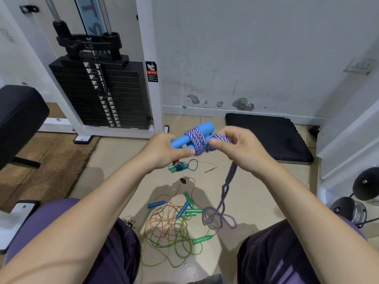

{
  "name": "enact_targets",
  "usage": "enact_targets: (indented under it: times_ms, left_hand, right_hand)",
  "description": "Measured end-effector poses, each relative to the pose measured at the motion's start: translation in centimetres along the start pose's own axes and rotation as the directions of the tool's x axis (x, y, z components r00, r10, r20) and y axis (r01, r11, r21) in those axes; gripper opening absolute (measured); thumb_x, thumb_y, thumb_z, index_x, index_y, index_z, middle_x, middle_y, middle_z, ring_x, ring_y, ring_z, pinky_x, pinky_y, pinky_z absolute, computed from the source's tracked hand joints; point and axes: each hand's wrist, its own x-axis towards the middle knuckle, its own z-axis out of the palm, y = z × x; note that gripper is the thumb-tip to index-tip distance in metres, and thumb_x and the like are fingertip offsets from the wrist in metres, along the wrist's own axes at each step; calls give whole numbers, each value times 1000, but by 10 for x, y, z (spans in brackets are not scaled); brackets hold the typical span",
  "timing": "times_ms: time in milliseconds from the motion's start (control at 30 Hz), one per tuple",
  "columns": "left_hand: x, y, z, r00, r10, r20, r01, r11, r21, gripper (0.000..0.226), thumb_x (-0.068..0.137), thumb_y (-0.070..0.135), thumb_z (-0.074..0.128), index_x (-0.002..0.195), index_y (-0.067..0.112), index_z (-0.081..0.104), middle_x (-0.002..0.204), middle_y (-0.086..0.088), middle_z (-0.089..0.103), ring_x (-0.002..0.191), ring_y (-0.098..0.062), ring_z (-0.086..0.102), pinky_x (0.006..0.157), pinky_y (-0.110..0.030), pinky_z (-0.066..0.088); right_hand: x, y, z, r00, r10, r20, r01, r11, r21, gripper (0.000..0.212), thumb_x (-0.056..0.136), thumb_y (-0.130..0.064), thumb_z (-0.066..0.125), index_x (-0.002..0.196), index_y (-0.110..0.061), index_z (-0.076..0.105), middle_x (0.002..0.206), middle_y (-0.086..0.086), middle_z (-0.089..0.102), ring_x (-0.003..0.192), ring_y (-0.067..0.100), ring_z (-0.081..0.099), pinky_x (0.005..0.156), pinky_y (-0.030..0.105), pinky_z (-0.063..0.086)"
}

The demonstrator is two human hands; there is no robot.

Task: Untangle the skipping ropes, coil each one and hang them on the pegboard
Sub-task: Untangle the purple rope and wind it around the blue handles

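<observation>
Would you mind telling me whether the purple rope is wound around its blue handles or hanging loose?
Partly wound: several turns of the purple rope bind the blue handles, while its remainder trails to the floor.

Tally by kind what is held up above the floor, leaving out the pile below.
light blue handles: 2
purple rope: 1
Total: 3

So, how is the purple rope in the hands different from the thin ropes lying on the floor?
The purple rope is thick, braided and opaque; the thin ropes are slim and see-through, green and orange. The purple rope is wound around its light blue handles, held up by the left hand and right hand; the thin ropes lie tangled on the floor. Both are skipping ropes, neither hung.
</observation>
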Motion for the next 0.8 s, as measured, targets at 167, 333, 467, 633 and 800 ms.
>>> enact_targets:
  times_ms: [167,333,467,633,800]
  left_hand:
    - [-11,11,10,963,65,260,-108,982,152,36,77,45,81,66,20,57,43,8,58,37,-3,44,40,-16,33]
    - [-15,15,7,924,119,364,-176,976,128,39,77,45,81,62,19,55,45,5,59,42,-2,51,46,-15,36]
    - [-17,13,7,927,118,355,-170,978,118,45,70,50,83,68,10,63,44,2,58,40,-5,47,44,-16,33]
    - [-18,11,5,929,124,348,-141,990,25,44,70,49,84,63,14,59,44,1,56,39,-5,47,43,-14,32]
    - [-16,7,-2,943,135,303,-101,987,-124,39,69,54,83,63,19,65,46,1,55,45,-11,40,46,-19,33]
  right_hand:
    - [4,3,1,986,-86,-145,59,981,-183,28,74,-28,84,63,-13,63,55,-1,49,54,7,37,53,30,31]
    - [4,1,5,984,-88,-155,44,962,-269,33,68,-40,85,62,-19,60,55,-4,51,56,11,40,54,38,38]
    - [2,0,8,985,-117,-126,87,972,-217,46,68,-30,87,79,-14,46,69,-4,46,59,7,35,56,25,33]
    - [5,4,8,993,-115,-24,111,983,-144,35,81,-27,78,71,-9,50,65,-5,47,59,3,38,57,19,34]
    - [6,5,2,989,115,93,-130,975,179,25,84,-45,71,82,-21,63,78,-6,64,70,9,57,67,27,45]
